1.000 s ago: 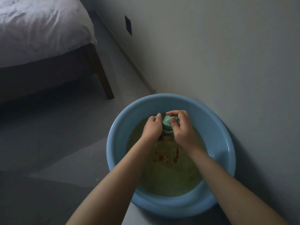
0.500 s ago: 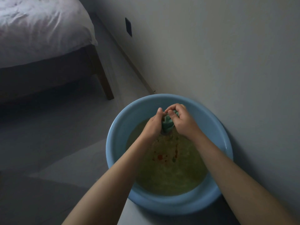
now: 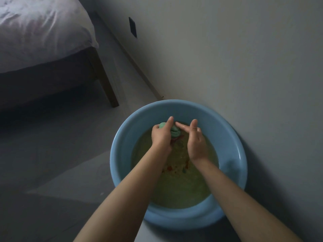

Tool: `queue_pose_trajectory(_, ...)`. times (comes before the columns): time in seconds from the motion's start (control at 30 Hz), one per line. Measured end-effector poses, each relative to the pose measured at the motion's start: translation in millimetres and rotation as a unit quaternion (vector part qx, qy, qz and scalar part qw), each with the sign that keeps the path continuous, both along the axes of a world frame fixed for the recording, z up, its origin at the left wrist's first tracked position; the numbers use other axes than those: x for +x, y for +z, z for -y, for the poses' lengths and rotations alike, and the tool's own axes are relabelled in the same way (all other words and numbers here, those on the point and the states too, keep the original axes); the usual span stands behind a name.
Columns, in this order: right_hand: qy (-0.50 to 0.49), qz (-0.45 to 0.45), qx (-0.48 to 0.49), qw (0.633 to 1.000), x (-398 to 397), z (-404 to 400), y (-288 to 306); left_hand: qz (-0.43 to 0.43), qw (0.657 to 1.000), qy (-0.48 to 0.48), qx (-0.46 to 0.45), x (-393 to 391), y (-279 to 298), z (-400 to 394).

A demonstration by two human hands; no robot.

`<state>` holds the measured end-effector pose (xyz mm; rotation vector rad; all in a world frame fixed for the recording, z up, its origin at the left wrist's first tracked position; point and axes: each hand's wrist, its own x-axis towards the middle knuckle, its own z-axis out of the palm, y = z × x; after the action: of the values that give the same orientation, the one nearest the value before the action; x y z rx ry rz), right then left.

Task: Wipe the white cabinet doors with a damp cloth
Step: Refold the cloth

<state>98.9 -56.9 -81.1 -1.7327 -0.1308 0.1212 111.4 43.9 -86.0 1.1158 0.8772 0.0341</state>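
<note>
Over the basin point(image 3: 232, 137) of water, the left hand point(image 3: 161, 135) grips the bunched green cloth point(image 3: 175, 132). The right hand point(image 3: 196, 142) holds nothing, fingers straight, tips beside the cloth

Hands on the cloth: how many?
1. The left hand grips the green cloth over the basin. The right hand is beside it with fingers straight, not gripping; whether its fingertips touch the cloth is unclear.

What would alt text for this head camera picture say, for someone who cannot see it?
Two bare hands work over a blue basin of murky water: the left hand grips a bunched green cloth, and the right hand is open beside it. The basin sits on a grey floor against a pale wall, near a bed.
</note>
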Motion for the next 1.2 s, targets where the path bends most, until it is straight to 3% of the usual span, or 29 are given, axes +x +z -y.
queue_pose_trajectory(0.1, -0.056, 0.012, -0.041, 0.998, 3.7, 8.4, 1.7, -0.002, 0.999, -0.005, 0.04, 0.2, -4.7, -1.3)
queue_pose_trajectory(0.23, -0.061, 0.015, -0.083, 0.995, 6.4, 14.1, 1.9, 0.006, 0.999, -0.043, 0.03, -2.6, -4.9, -2.7)
queue_pose_trajectory(0.47, 0.0, 0.045, -0.206, 0.977, 4.7, 23.9, -12.5, -0.003, 0.981, -0.119, 0.151, -10.0, -8.6, 4.6)
queue_pose_trajectory(0.57, 0.015, 0.022, -0.204, 0.979, 4.1, 24.5, -20.2, 0.005, 0.976, -0.13, 0.175, -12.7, -10.8, 6.3)
queue_pose_trajectory(0.97, 0.026, 0.027, -0.177, 0.984, 5.5, 22.2, -30.3, 0.019, 0.982, -0.097, 0.161, -17.3, -12.4, 16.0)
queue_pose_trajectory(1.13, 0.023, 0.047, -0.204, 0.978, 7.4, 25.3, -34.1, 0.029, 0.985, -0.105, 0.137, -18.2, -15.0, 11.5)
queue_pose_trajectory(1.2, 0.02, 0.08, -0.265, 0.961, 9.9, 29.6, -35.2, 0.03, 0.984, -0.126, 0.125, -19.2, -14.1, 8.5)
